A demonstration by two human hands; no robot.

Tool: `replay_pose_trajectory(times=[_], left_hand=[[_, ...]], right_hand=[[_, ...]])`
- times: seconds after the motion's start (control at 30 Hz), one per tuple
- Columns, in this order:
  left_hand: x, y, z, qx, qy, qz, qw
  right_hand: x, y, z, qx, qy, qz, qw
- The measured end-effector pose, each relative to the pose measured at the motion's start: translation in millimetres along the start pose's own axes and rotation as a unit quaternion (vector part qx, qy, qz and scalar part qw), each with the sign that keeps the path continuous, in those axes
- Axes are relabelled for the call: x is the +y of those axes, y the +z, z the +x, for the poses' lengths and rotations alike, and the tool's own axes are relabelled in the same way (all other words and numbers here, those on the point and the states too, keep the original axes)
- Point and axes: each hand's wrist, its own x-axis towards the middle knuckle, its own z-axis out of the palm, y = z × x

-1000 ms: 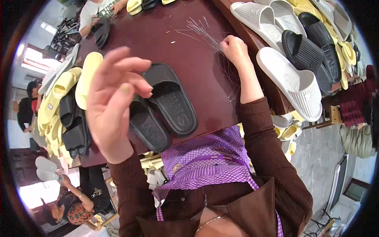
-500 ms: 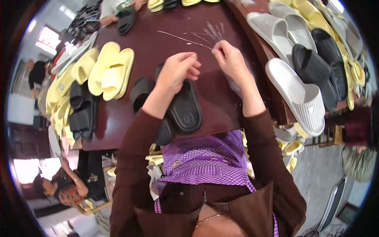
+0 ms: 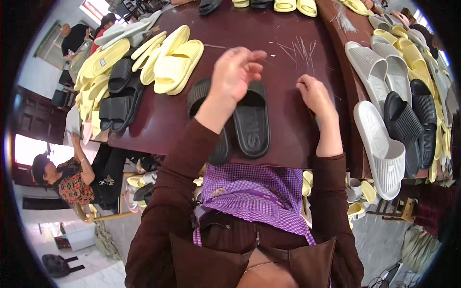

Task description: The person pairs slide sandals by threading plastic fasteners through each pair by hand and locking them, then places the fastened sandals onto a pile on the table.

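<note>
Left hand [image 3: 232, 77], fingers loosely parted, is hovering over black slippers [image 3: 253, 128], apparently paired for reach; right hand [image 3: 317, 96] is showing curled fingers near thin strands [image 3: 302, 52], any pinch indiscernible.

Left hand [image 3: 233, 77] shifted from left of black slippers [image 3: 253, 127] to over their far half; right hand [image 3: 318, 96] now about level with them, earlier past their far end.

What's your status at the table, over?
Left hand over black slippers, fingers parted. Right hand near thin strands, grip unclear. Left forearm partly hides one slipper.
</note>
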Motion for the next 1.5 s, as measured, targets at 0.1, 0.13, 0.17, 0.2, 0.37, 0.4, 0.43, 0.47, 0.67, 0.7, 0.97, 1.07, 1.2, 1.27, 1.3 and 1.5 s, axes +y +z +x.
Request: replay_pose_trajectory(times=[0.1, 0.13, 0.17, 0.2, 0.37, 0.4, 0.43, 0.47, 0.67, 0.7, 0.97, 1.07, 1.2, 1.27, 1.3, 1.5], left_hand=[[39, -28, -4, 0.015, 0.023, -0.071, 0.997], [52, -36, -11, 0.049, 0.047, -0.057, 0.996], [64, -45, -17, 0.08, 0.071, -0.042, 0.993], [75, -56, -21, 0.092, 0.092, -0.047, 0.99], [112, -78, -65, 0.127, 0.147, -0.025, 0.981], [118, -83, -77, 0.119, 0.13, -0.012, 0.984], [121, -88, -87, 0.108, 0.11, -0.001, 0.988], [121, -91, -97, 0.097, 0.091, 0.01, 0.991], [83, -70, -139, 0.005, -0.184, 0.053, 0.981], [69, -73, -143, -0.009, -0.223, 0.032, 0.974], [13, -74, -152, 0.009, -0.281, -0.051, 0.958], [11, -62, -150, -0.004, -0.3, -0.051, 0.953], [13, -57, -157, -0.008, -0.314, -0.013, 0.949], [13, -63, -162, 0.0, -0.315, 0.038, 0.948], [15, -65, -166, -0.001, -0.315, 0.037, 0.948], [34, -81, -199, -0.062, -0.26, 0.328, 0.906]], right_hand=[[24, 2, 2, -0.004, 0.028, -0.124, 0.992], [27, 3, 0, -0.008, 0.029, -0.122, 0.992], [27, 3, 1, -0.017, 0.038, -0.122, 0.992], [26, 1, 1, -0.025, 0.047, -0.122, 0.991], [21, 0, 0, -0.043, 0.072, -0.113, 0.99], [21, 1, 1, -0.046, 0.07, -0.111, 0.99], [20, 0, 0, -0.047, 0.069, -0.112, 0.99], [20, -1, 0, -0.048, 0.068, -0.113, 0.99], [15, -2, 1, -0.014, 0.076, -0.116, 0.99], [7, -1, 4, 0.012, 0.061, -0.09, 0.994], [-111, -1, -20, -0.018, -0.21, 0.038, 0.977], [-151, 11, -44, -0.096, -0.282, 0.009, 0.955], [-145, 26, -49, -0.146, -0.307, 0.036, 0.94], [-138, 33, -49, -0.149, -0.31, 0.052, 0.938], [-134, 34, -49, -0.157, -0.303, 0.046, 0.939], [-133, 22, -60, -0.211, -0.282, -0.038, 0.935]])
